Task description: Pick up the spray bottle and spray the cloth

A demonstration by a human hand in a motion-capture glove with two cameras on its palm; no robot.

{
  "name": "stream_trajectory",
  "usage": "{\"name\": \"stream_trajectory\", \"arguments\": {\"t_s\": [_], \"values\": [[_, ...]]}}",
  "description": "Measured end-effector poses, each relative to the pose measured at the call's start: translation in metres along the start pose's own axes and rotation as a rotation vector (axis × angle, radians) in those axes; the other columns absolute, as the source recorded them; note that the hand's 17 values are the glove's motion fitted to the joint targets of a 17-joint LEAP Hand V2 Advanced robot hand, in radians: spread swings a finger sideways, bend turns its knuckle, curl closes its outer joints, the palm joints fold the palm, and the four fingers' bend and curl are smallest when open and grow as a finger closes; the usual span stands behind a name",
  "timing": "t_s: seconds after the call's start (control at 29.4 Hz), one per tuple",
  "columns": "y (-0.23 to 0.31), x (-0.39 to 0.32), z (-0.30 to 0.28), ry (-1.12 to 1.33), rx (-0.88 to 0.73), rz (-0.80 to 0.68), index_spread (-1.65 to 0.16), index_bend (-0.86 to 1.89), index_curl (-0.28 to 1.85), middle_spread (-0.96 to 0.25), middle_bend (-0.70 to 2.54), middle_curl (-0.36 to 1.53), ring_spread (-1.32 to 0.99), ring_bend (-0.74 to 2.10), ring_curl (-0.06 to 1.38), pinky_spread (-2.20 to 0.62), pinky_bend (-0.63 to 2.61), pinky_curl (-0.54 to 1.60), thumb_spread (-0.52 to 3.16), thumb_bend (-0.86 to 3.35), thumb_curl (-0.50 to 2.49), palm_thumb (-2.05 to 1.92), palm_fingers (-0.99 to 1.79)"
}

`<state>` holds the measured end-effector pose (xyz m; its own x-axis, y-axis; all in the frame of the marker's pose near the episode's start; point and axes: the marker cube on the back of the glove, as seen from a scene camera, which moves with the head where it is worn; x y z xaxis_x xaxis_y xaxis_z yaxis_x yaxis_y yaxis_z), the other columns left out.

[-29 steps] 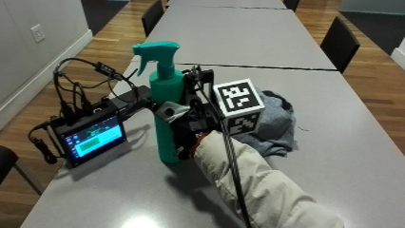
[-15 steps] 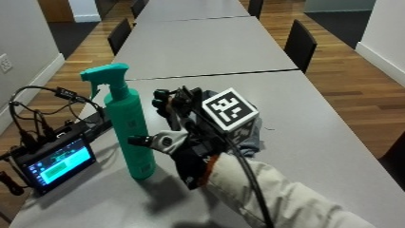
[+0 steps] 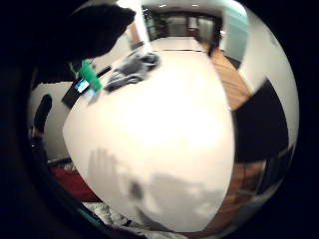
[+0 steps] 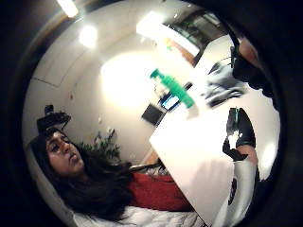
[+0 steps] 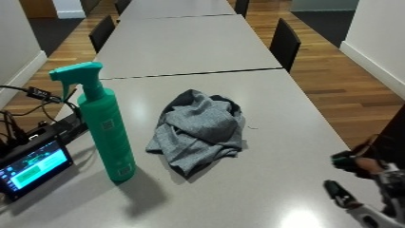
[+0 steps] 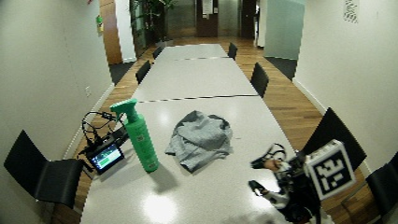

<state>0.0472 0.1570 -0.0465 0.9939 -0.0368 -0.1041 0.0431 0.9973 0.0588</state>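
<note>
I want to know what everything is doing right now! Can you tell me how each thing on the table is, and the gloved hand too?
spray bottle: standing upright on the table, nobody holding it.
cloth: crumpled in a heap beside the bottle, untouched.
gloved right hand: off at the table's edge, away from both, holding nothing.
small screen: switched on, lying beside the bottle.

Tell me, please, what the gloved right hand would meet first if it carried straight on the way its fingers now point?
Probably nothing but bare table. The right hand sits at the table's near right edge, apart from the grey cloth and spray bottle. Its exact pointing direction is unclear.
</note>
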Motion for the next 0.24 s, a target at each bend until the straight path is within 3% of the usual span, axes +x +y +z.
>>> {"name": "stream_trajectory", "arguments": {"t_s": [0.07, 0.24], "values": [[0.018, 0.038, -0.018, 0.080, 0.148, 0.026, -0.28, 0.15, 0.35, -0.03, 0.26, 0.45, -0.09, 0.36, 0.39, -0.05, 0.32, 0.35, 0.81, -0.01, 0.64, 1.20, 0.91], [0.043, 0.098, -0.028, -0.090, 0.357, 0.148, -0.26, 0.19, 0.40, -0.02, 0.27, 0.47, -0.08, 0.34, 0.43, -0.06, 0.27, 0.39, 0.83, 0.01, 0.65, 1.24, 0.83]]}}
